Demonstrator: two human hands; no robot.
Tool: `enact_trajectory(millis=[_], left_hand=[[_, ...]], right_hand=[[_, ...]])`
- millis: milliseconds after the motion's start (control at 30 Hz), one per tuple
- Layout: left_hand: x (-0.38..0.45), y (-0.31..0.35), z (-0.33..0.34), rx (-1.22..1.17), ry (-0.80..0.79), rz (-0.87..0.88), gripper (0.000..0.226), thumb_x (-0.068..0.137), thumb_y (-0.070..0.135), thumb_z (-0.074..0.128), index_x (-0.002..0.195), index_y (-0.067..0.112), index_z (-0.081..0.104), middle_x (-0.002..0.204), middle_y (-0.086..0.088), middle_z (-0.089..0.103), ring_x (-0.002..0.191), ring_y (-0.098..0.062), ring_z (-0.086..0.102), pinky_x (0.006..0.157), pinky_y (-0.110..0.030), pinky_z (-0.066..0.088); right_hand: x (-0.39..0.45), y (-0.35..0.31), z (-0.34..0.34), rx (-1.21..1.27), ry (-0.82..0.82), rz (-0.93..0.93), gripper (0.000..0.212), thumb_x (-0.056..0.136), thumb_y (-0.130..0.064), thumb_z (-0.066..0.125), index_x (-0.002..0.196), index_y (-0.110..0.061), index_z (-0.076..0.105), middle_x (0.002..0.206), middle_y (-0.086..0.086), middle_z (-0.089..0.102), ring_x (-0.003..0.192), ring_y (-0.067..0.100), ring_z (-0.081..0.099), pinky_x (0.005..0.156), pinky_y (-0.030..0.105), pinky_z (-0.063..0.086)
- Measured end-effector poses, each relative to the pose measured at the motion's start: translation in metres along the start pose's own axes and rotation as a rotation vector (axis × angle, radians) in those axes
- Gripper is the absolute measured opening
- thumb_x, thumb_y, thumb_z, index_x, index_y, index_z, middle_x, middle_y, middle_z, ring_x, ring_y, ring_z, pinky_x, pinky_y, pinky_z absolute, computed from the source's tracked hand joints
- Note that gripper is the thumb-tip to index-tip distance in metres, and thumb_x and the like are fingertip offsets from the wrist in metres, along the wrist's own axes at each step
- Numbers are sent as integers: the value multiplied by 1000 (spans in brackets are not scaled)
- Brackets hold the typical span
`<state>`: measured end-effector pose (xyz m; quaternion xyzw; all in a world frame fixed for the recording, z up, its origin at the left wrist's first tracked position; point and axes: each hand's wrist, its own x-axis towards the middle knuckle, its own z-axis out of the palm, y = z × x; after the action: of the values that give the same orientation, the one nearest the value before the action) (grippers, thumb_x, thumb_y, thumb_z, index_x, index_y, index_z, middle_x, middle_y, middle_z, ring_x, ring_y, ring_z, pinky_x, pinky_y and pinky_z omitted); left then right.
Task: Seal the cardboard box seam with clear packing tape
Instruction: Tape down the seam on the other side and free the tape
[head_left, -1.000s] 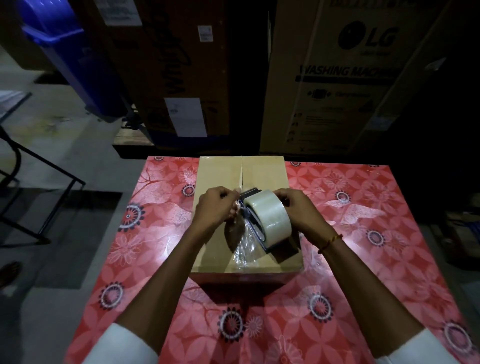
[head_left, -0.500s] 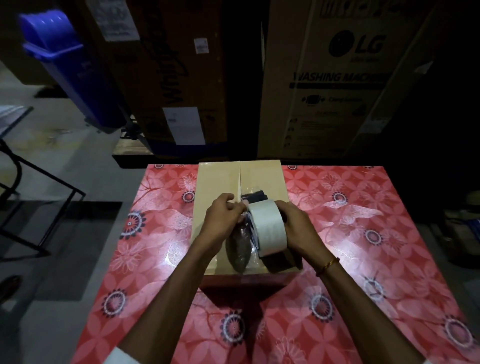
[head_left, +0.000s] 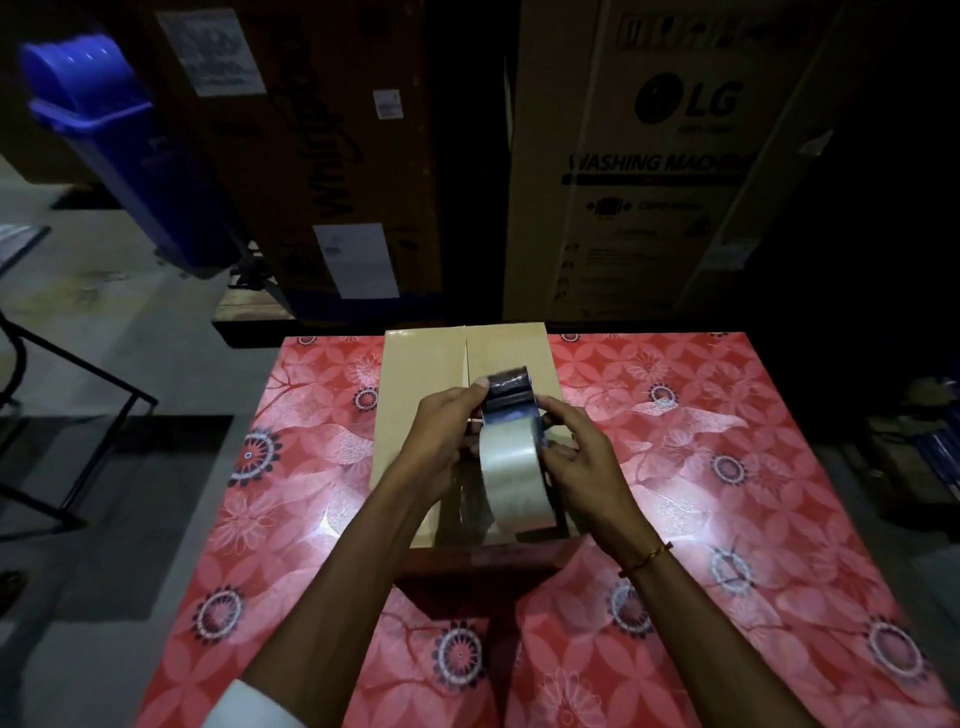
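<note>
A tan cardboard box (head_left: 423, 374) lies flat on the red flowered table, its centre seam (head_left: 465, 353) running away from me. Above the box I hold a roll of clear packing tape (head_left: 511, 475) in a dark dispenser. My right hand (head_left: 576, 457) grips the roll's right side. My left hand (head_left: 441, 436) pinches the loose tape end at the dispenser's top front (head_left: 506, 382). The near half of the seam is hidden behind the roll and my hands.
The table (head_left: 727, 467) has a red floral cover with bright glare spots. Behind it stand two large cartons, one printed LG washing machine (head_left: 670, 166). A blue bin (head_left: 119, 150) leans at the back left. A black metal frame (head_left: 78, 374) stands on the floor to the left.
The crumpled loose tape hanging beside the roll has been pulled up flat over the dispenser's front. Both hands and the roll have shifted a little farther along the box.
</note>
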<state>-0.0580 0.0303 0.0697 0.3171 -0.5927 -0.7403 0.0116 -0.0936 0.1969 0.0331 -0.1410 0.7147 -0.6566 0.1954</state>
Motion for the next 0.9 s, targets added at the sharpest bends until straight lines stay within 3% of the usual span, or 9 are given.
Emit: enact_trajectory(millis=[67, 133, 267, 400, 467, 633, 700, 800, 900], left_hand=[[-1, 2, 5, -21, -5, 2, 28, 101, 32, 58, 98, 6, 69, 87, -12, 66, 74, -26, 56, 60, -31, 40], [-4, 2, 11, -35, -16, -7, 29, 100, 31, 60, 102, 3, 69, 88, -14, 65, 79, -28, 54, 65, -34, 41], [-10, 1, 32, -30, -77, 4, 32, 101, 29, 58, 109, 0, 69, 90, -13, 65, 62, -17, 60, 58, -25, 46], [-10, -10, 64, -26, -185, 49, 38, 103, 35, 53, 114, 3, 71, 104, -16, 75, 87, -24, 69, 78, -31, 53], [-10, -18, 83, -26, -239, 64, 41, 105, 39, 47, 114, 8, 72, 107, -12, 77, 94, -22, 72, 81, -31, 54], [-12, -38, 135, 36, -285, 37, 39, 106, 38, 44, 106, 7, 69, 94, -4, 75, 81, -17, 68, 73, -28, 49], [-11, -52, 153, 128, -324, 48, 34, 102, 39, 53, 98, 11, 71, 96, -3, 74, 87, -19, 67, 76, -31, 49], [-10, -80, 177, 187, -316, 39, 24, 90, 35, 69, 87, 11, 69, 83, -3, 70, 77, -15, 66, 79, -36, 53], [-3, -115, 194, 247, -331, 26, 40, 75, 33, 81, 97, 2, 69, 75, -1, 65, 65, -10, 60, 65, -26, 48]], right_hand=[[-4, 0, -3, 68, 9, 9, 45, 98, -11, 61, 140, -27, 56, 120, -2, 64, 94, 7, 72, 67, 20, 55], [-8, 2, -9, 115, 13, 16, 44, 100, -15, 60, 141, -31, 56, 122, -1, 68, 103, 9, 71, 73, 24, 57], [-16, 8, -28, 214, 51, 20, 45, 99, -17, 60, 142, -29, 55, 137, 0, 65, 123, 18, 64, 93, 37, 57], [-24, 11, -57, 269, 146, 24, 38, 98, -13, 60, 134, -26, 61, 125, -4, 72, 112, 18, 71, 77, 27, 59], [-28, 17, -75, 256, 207, 13, 40, 95, -15, 63, 135, -20, 60, 124, -6, 73, 112, 15, 70, 78, 25, 58], [-42, 27, -125, 91, 308, -3, 35, 98, -7, 61, 130, -20, 61, 114, -11, 72, 92, -1, 71, 73, 17, 56], [-47, 36, -144, 9, 338, -2, 35, 96, -10, 65, 122, -33, 65, 105, -15, 74, 94, 10, 73, 76, 25, 58], [-54, 52, -168, -155, 399, 18, 39, 92, -23, 73, 110, -56, 63, 104, -18, 72, 93, 19, 72, 77, 31, 58], [-58, 79, -188, -280, 430, 84, 37, 90, -27, 72, 120, -47, 62, 111, -10, 71, 95, 19, 72, 80, 39, 60]])
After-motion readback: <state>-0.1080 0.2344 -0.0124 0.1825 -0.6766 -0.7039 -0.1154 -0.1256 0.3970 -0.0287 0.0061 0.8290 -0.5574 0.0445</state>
